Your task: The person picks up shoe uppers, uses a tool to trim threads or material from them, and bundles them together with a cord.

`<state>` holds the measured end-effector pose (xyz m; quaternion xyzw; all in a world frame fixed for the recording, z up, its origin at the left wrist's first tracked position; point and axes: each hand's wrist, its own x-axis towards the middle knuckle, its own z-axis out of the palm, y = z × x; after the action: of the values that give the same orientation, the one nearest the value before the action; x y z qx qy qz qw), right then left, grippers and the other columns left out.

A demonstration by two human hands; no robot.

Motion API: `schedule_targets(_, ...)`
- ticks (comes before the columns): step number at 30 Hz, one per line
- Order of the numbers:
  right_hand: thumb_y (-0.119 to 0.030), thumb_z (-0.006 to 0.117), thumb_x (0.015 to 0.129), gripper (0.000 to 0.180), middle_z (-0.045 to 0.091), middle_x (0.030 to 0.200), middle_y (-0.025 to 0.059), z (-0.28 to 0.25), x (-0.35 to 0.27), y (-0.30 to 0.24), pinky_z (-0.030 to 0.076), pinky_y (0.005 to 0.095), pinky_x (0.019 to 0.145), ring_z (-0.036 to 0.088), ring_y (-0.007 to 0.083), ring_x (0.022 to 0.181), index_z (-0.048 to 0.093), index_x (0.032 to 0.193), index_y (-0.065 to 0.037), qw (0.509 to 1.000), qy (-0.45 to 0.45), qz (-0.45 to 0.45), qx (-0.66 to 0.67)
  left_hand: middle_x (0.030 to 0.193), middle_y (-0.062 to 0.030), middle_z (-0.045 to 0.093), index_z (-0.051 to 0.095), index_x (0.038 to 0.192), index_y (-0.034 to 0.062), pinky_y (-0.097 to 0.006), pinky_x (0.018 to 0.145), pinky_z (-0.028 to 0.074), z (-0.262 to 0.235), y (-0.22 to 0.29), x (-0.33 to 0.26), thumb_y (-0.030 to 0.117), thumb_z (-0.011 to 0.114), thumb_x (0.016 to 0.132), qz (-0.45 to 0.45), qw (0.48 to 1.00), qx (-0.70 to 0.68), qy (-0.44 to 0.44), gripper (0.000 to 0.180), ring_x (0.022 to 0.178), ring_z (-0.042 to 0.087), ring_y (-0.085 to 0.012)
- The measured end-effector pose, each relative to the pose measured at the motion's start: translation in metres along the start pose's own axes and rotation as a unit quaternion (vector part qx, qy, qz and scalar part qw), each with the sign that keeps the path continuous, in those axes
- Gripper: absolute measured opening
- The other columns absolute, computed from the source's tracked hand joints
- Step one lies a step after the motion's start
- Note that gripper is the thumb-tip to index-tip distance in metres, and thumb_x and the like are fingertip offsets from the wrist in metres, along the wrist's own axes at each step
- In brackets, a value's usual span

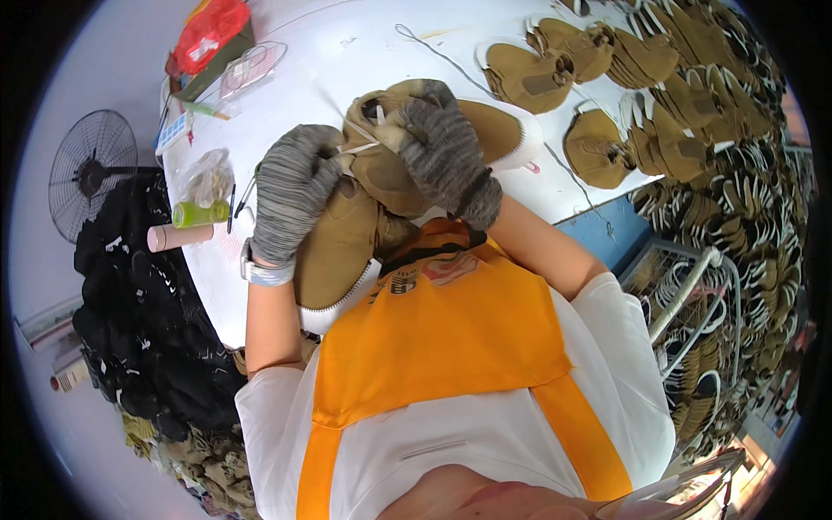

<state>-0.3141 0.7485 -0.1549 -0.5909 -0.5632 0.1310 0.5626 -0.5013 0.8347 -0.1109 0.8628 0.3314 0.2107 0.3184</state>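
Observation:
Both of my hands wear grey knitted gloves with pale fingertips left bare or covered. Between them is a brown shoe upper, raised over the white table. My left hand pinches a thin white lace at the upper's opening. Closed at the opening's other side, my right hand grips the upper and the lace near its eyelets. Another brown upper with a white zigzag-stitched edge lies under my left wrist. To the right of my right hand, a similar brown piece rests on the table.
Stacked brown uppers fill the table's far right. A pink bottle, a green roll and a red bag sit along the left edge. Black goods and a fan stand beyond. A wire rack is at right.

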Motion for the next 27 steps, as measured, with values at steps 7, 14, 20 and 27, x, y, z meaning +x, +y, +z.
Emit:
schedule_targets(7,-0.018,0.063,0.092,0.022,0.057,0.106,0.0076,-0.048,0.021,0.039,0.048,0.0291,0.075,0.056,0.0168,0.084,0.06,0.108,-0.003,0.996,0.046,-0.064,0.051,0.089,-0.0138,0.065,0.069,0.095,0.0052,-0.039,0.076,0.047,0.023,-0.017,0.021,0.009,0.065,0.082,0.126,0.979,0.14,0.071,0.014,0.08,0.06,-0.033)
schedule_targets(14,-0.031,0.059,0.093,0.028,0.065,0.094,0.0149,-0.133,-0.078,0.191,0.048,0.0374,0.081,0.062,0.0289,0.085,0.063,0.102,-0.004,0.918,0.168,0.186,-0.307,0.084,-0.0138,0.064,0.068,0.088,0.0032,-0.043,0.082,0.045,0.023,-0.026,0.024,0.016,0.068,0.078,0.106,0.973,0.186,0.084,0.016,0.082,0.058,-0.0325)
schedule_targets(20,-0.037,0.067,0.083,0.043,0.062,0.118,0.009,-0.087,-0.136,0.22,0.042,0.0463,0.094,0.059,0.0273,0.109,0.06,0.122,-0.021,0.805,-0.126,0.362,-0.453,0.081,-0.0113,0.063,0.069,0.088,0.005,-0.041,0.081,0.046,0.024,-0.024,0.017,0.018,0.07,0.077,0.146,0.966,0.198,0.081,0.018,0.081,0.059,-0.0299)
schedule_targets(27,-0.028,0.066,0.083,0.029,0.06,0.112,0.0171,-0.07,-0.145,0.241,0.047,0.0478,0.087,0.06,0.0363,0.102,0.062,0.108,-0.014,0.792,-0.166,0.38,-0.449,0.08,-0.0111,0.061,0.069,0.088,0.0069,-0.041,0.077,0.046,0.016,-0.015,0.018,0.02,0.071,0.073,0.181,0.973,0.138,0.029,0.021,0.079,0.057,-0.032)
